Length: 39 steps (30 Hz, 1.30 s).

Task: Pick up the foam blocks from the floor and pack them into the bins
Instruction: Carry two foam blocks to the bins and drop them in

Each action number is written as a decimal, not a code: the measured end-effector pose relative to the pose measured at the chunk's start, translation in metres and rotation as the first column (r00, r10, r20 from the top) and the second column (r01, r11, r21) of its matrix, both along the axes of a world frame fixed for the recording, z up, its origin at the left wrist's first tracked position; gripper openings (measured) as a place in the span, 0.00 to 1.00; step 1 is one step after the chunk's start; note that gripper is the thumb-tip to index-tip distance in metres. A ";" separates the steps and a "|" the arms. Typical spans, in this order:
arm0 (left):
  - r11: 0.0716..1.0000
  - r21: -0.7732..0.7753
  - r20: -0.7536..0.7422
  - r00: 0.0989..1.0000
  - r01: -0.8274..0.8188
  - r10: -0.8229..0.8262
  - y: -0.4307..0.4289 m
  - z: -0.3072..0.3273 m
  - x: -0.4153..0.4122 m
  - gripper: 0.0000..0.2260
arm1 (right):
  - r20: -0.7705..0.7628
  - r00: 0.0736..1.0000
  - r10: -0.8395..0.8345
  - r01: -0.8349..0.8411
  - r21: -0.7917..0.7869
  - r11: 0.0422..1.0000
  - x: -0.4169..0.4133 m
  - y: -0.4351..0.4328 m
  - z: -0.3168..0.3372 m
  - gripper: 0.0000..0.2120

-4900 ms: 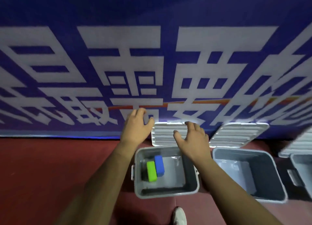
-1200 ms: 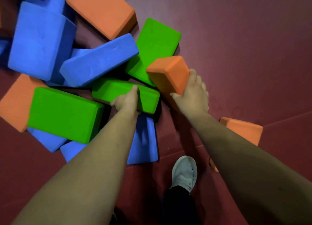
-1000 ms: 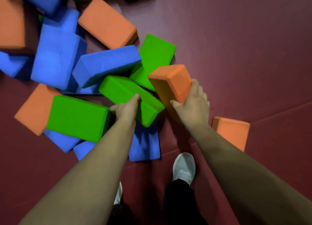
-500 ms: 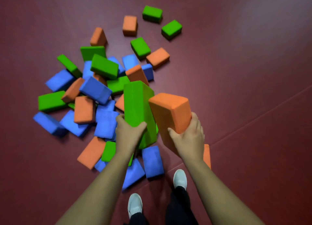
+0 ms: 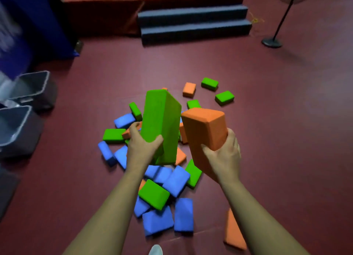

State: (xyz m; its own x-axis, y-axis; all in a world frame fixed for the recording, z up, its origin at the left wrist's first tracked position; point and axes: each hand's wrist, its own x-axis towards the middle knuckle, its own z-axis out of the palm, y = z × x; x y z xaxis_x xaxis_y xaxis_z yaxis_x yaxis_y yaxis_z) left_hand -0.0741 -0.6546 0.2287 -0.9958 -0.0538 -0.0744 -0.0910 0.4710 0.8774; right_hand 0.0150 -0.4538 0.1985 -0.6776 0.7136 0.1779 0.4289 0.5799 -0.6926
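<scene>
My left hand (image 5: 142, 147) grips the lower end of a green foam block (image 5: 161, 121), held upright in the air. Beside it my right hand (image 5: 222, 155) grips an orange foam block (image 5: 205, 132), tilted up to the left. Both blocks hang above a pile of foam blocks (image 5: 168, 180) in blue, green and orange that lies on the red floor. Two grey open bins (image 5: 18, 128) stand at the left edge, one behind the other.
Dark steps (image 5: 193, 23) lead up to a red stage at the back. A black stand base (image 5: 271, 43) with a thin pole is at the far right. A blue banner (image 5: 28, 25) rises at the left. A lone orange block (image 5: 234, 231) lies near my right arm.
I have lifted the green and orange blocks off the pile and risen. The view has swung up and left, bringing the bins, steps and stand into sight.
</scene>
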 end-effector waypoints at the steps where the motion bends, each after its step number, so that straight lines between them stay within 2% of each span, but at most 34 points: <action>1: 0.999 -0.019 -0.004 0.999 -0.036 0.036 -0.007 0.004 0.009 0.41 | 0.002 0.999 0.043 -0.043 -0.003 0.999 0.001 0.000 0.002 0.43; 5: 0.975 -0.116 -0.042 0.982 -0.187 0.183 -0.039 0.006 0.051 0.35 | 0.033 0.967 0.253 -0.252 -0.025 0.967 0.009 -0.006 0.002 0.43; 10: 0.901 -0.193 -0.066 0.922 -0.388 0.382 -0.095 -0.003 0.120 0.32 | 0.080 0.855 0.512 -0.509 -0.052 0.859 0.019 -0.051 -0.010 0.43; 14: 0.799 -0.209 -0.061 0.823 -0.564 0.565 -0.156 -0.004 0.189 0.31 | 0.093 0.699 0.709 -0.706 -0.068 0.705 0.025 -0.125 -0.013 0.44; 19: 0.600 -0.201 -0.066 0.622 -0.775 0.781 -0.245 -0.006 0.275 0.31 | 0.077 0.457 0.886 -0.886 -0.048 0.461 0.038 -0.250 -0.005 0.44; 24: 0.372 -0.149 -0.048 0.383 -0.916 0.923 -0.337 -0.017 0.352 0.30 | 0.082 0.216 0.973 -0.976 -0.018 0.219 0.059 -0.387 -0.001 0.41; 29: 0.212 -0.126 -0.042 0.218 -0.969 0.975 -0.442 -0.032 0.408 0.30 | 0.084 0.061 0.995 -0.997 -0.030 0.064 0.092 -0.523 -0.013 0.43; 33: 0.141 -0.128 -0.024 0.145 -0.982 0.989 -0.534 -0.035 0.431 0.30 | 0.075 -0.022 0.997 -0.999 -0.051 -0.019 0.109 -0.617 -0.020 0.42; 39: 0.122 -0.126 -0.048 0.129 -0.985 0.991 -0.653 -0.028 0.423 0.30 | 0.071 -0.032 0.997 -0.998 -0.056 -0.028 0.100 -0.718 -0.019 0.38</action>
